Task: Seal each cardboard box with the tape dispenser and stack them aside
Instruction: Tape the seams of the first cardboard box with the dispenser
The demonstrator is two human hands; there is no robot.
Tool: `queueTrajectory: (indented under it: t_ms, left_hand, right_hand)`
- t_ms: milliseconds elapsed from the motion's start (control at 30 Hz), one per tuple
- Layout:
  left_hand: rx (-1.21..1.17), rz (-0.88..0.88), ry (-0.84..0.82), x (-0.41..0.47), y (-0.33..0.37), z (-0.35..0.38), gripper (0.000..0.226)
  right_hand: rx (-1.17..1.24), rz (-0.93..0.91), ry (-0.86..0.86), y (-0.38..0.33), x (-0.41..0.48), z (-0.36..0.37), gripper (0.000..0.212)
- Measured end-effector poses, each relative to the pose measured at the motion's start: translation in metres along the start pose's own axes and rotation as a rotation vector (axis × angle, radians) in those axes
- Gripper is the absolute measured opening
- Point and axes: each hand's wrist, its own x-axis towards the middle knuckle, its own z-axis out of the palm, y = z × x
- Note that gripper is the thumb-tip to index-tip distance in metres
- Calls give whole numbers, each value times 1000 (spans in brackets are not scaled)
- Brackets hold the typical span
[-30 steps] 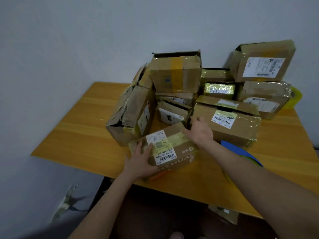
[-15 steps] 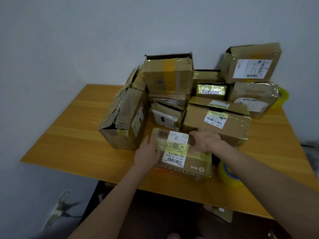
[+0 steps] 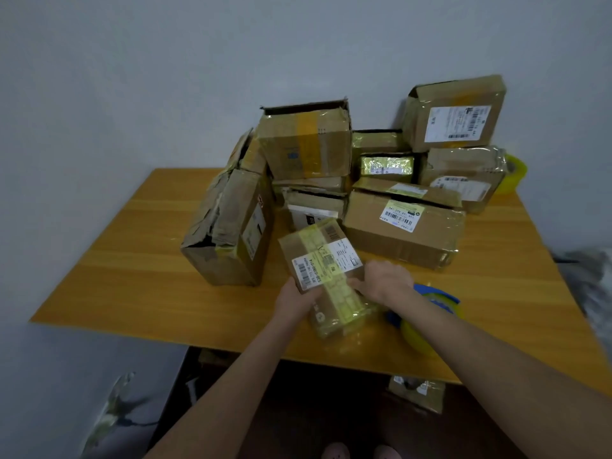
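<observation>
Small brown cardboard box (image 3: 326, 270) with yellow tape and a white barcode label sits tilted at the near middle of your orange wooden table (image 3: 132, 276), far end raised, held between both your hands. Your left hand (image 3: 294, 299) grips its left edge, fingers curled beneath it; your right hand (image 3: 385, 281) clasps the right side, fingers bent onto the top face. Just right of that wrist lies the blue tape dispenser (image 3: 437, 294) with its yellow roll, partly hidden by your forearm. Behind the box stands the pile of other cardboard boxes (image 3: 308, 144): a tall crumpled one (image 3: 231, 233) to the left, a long labelled one (image 3: 404, 233) to the right, more stacked against the grey wall (image 3: 165, 77)
</observation>
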Motion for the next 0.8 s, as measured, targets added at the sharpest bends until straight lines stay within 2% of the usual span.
queueTrajectory:
  t_ms: [133, 200, 233, 300, 333, 400, 433, 533, 600, 733, 800]
  left_hand:
    - [-5, 138, -97, 12, 2, -10, 55]
    - [77, 200, -95, 15, 5, -9, 73]
    - [206, 229, -73, 17, 6, -6, 90]
    - [659, 283, -32, 20, 4, 3, 123]
    - [876, 352, -14, 20, 2, 8, 129]
    - [1126, 492, -19, 20, -1, 17, 127]
    - [1181, 527, -37, 21, -4, 19, 123]
    - [1237, 552, -22, 26, -11, 23, 115]
    - [1237, 566, -13, 27, -11, 23, 113]
    - [1261, 575, -44, 29, -10, 16, 113]
    - [1282, 566, -57, 30, -8, 10, 112]
  right_hand:
    - [172, -9, 40, -2, 1, 0, 24]
    - [262, -20, 0, -2, 4, 1, 17]
    - [294, -38, -23, -1, 7, 2, 19]
    - [332, -72, -3, 4, 11, 1, 37]
    - [344, -68, 51, 11, 12, -2, 46]
    - [335, -27, 120, 32, 13, -12, 61]
    - [312, -8, 72, 46, 14, -17, 68]
    - [105, 62, -291, 80, 8, -23, 80]
    - [-15, 92, -372, 88, 3, -11, 71]
    - [-86, 51, -188, 94, -2, 11, 31]
    - [-115, 28, -122, 96, -3, 10, 19]
